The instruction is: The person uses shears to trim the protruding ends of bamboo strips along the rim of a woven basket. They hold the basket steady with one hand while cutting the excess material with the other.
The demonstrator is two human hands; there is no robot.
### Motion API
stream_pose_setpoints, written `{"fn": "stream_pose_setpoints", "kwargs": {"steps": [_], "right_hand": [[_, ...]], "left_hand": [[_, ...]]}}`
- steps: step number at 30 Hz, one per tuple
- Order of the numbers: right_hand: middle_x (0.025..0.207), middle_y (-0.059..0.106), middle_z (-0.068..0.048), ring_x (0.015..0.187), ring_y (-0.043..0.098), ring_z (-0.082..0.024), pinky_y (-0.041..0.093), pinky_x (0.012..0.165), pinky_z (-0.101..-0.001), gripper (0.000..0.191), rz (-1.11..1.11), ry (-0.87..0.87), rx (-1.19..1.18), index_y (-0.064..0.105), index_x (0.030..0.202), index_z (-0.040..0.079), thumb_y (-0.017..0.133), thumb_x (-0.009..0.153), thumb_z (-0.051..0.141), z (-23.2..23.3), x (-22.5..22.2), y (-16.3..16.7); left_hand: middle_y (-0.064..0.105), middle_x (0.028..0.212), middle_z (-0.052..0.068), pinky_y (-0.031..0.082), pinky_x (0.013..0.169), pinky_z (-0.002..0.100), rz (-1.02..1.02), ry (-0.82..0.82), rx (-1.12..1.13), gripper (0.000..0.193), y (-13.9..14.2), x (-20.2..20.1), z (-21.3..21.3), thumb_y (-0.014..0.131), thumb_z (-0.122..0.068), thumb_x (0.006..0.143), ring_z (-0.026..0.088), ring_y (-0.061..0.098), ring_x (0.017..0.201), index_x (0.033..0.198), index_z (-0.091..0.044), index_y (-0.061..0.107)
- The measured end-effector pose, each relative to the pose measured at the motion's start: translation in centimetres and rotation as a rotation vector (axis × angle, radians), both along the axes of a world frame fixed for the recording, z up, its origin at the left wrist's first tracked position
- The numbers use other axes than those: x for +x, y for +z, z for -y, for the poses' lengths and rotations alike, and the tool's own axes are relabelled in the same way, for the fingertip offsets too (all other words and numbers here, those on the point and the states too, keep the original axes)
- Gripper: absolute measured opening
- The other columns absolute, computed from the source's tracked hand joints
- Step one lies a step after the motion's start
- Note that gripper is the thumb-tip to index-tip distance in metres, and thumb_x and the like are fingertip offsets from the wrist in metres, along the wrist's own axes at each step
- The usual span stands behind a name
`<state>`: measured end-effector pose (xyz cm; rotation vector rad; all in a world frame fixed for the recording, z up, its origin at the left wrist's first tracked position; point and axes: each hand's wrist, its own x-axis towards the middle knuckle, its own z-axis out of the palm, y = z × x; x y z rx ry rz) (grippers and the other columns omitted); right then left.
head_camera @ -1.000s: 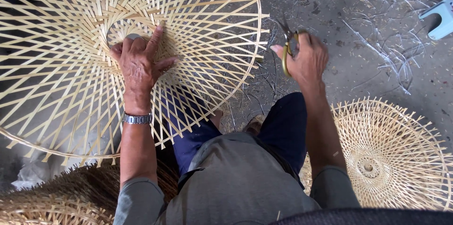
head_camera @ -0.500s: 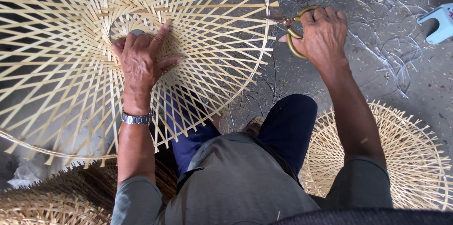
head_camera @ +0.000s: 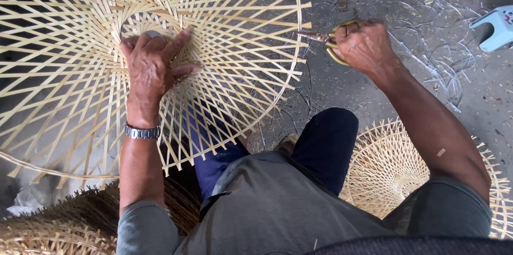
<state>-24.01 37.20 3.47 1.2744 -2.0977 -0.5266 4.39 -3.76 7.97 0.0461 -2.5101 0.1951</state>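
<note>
A large round woven bamboo frame (head_camera: pixel 240 36) of pale crossing strips rests across my knees and fills the upper left. My left hand (head_camera: pixel 152 65), with a metal watch on the wrist, presses flat on the weave beside the open centre ring. My right hand (head_camera: pixel 363 44) grips yellow-handled scissors (head_camera: pixel 328 38) at the frame's right rim. The blades point left toward the protruding strip ends.
A second woven bamboo disc (head_camera: pixel 385 167) lies on the concrete floor at lower right, partly under my arm. More woven pieces (head_camera: pixel 48 223) are stacked at lower left. Thin cut strips litter the floor (head_camera: pixel 427 46). A light blue plastic stool (head_camera: pixel 494 28) stands at right.
My right hand with the scissors rose from beside my knee up to the frame's right rim. The left hand stayed pressed on the weave.
</note>
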Motion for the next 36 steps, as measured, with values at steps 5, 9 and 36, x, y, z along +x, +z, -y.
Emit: {"fn": "stream_pose_setpoints", "kwargs": {"steps": [5,9,36], "right_hand": [[0.065,0.063,-0.003,0.052,0.059,-0.015,0.050,0.052,-0.0349,0.037,0.175,0.090,-0.283,0.070,0.087,0.007,0.073,0.101,0.041,-0.3,0.8,-0.3],[0.065,0.065,-0.006,0.055,0.063,-0.020,0.051,0.053,-0.0373,0.040,0.229,0.071,-0.360,0.071,0.086,0.008,0.080,0.091,0.046,0.3,2.6,-0.9],[0.079,0.069,-0.008,0.073,0.066,-0.022,0.052,0.069,-0.0376,0.054,0.155,0.118,-0.447,0.070,0.089,0.007,0.081,0.087,0.060,-0.5,2.9,-0.2]], "left_hand": [[0.064,0.091,0.000,0.034,0.101,0.046,0.017,0.003,0.077,0.076,-0.2,-0.6,0.0,0.076,-0.066,0.076,0.020,0.056,0.092,0.145,-0.033,0.069],[0.065,0.092,0.001,0.034,0.100,0.046,0.038,-0.001,0.058,0.078,-0.6,-0.6,-0.1,0.075,-0.068,0.077,0.020,0.057,0.094,0.145,-0.032,0.068],[0.068,0.101,-0.002,0.034,0.104,0.044,-0.032,-0.005,-0.009,0.075,-0.5,0.6,-0.1,0.077,-0.061,0.077,0.018,0.059,0.104,0.145,-0.032,0.065]]}}
